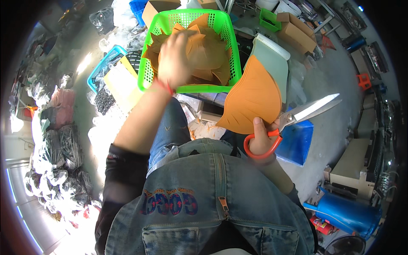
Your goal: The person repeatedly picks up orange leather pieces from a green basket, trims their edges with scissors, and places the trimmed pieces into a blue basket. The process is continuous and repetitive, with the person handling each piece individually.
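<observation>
- Denim clothing (246, 191) fills the space closest to view, with a zip running down its middle
- Layered orange sheets (253, 95), cut to a curved, pointed outline, stand out to the right of the green basket, their lower edge in the right hand (260, 142)
- That right hand grasps the sheets, thumb pressed on their near face, and carries the scissors (290, 117) as well – red handles around the thumb area, blades pointing right and away from the sheets
- Over the green basket (187, 89) is the left hand (174, 61), blurred, fingers bent down among the orange pieces (208, 53); whether it grips any, I cannot tell
- Behind the layered sheets lies a pale green sheet (276, 66); a blue tub (301, 144) sits below the scissors
- Left of the green basket – a blue basket (93, 77) and a yellow board (120, 83)
- Farther out, black bags (70, 146) are heaped at left, and a blue tank (350, 212) lies at lower right
</observation>
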Tool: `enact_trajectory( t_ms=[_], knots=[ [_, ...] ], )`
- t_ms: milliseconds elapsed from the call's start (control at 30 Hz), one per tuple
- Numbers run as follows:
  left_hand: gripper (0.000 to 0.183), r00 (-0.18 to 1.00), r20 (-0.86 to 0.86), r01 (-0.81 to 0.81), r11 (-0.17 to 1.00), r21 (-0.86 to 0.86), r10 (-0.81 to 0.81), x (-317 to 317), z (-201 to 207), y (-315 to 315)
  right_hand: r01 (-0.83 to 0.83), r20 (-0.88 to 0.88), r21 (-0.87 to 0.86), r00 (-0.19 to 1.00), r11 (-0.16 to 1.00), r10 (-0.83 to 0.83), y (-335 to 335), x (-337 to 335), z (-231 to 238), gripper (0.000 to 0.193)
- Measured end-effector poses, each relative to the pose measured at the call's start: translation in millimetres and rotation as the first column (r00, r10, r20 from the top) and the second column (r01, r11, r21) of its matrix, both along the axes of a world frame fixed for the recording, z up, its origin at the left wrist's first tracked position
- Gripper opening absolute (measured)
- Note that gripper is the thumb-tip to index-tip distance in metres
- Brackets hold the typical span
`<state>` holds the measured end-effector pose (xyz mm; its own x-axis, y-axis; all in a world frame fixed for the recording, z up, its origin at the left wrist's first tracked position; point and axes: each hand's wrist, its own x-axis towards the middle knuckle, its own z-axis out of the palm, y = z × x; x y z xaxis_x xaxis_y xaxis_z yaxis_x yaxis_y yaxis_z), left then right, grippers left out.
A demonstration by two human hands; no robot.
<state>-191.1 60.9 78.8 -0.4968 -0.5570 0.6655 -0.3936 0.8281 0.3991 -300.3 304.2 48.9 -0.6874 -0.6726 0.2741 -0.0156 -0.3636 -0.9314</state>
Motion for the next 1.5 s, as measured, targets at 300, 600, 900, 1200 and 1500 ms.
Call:
enact_trajectory(
  t_ms=[300, 600, 900, 1200, 1500],
  knots=[
    [0.054, 0.905, 0.417, -0.043, 0.957, 0.287, -0.085, -8, -8, -44, 0.018, 0.062, 0.022, 0.998, 1.0, -0.019, 3, 0, 0, 0.033],
    [0.025, 0.511, -0.817, 0.86, -0.15, 0.488, 0.267, 5, -11, 79, -0.04, 0.062, 0.046, 0.997, 0.998, 0.037, -11, -9, -2, 0.032],
    [0.033, 0.766, -0.572, 0.64, 0.275, 0.717, -0.292, 13, -35, 118, -0.096, 0.195, -0.096, 0.974, 0.991, 0.113, -6, -7, 10, 0.042],
    [0.036, 0.578, -0.726, 0.723, -0.18, 0.667, -0.373, 30, -7, 97, -0.299, 0.256, -0.067, 0.917, 0.952, 0.306, -5, 1, 5, 0.039],
    [0.022, 0.651, -0.756, 0.662, 0.537, 0.523, -0.066, 37, -4, 80, -0.484, 0.084, 0.16, 0.875, 0.86, 0.477, 5, -6, 11, 0.052]
  ],
)
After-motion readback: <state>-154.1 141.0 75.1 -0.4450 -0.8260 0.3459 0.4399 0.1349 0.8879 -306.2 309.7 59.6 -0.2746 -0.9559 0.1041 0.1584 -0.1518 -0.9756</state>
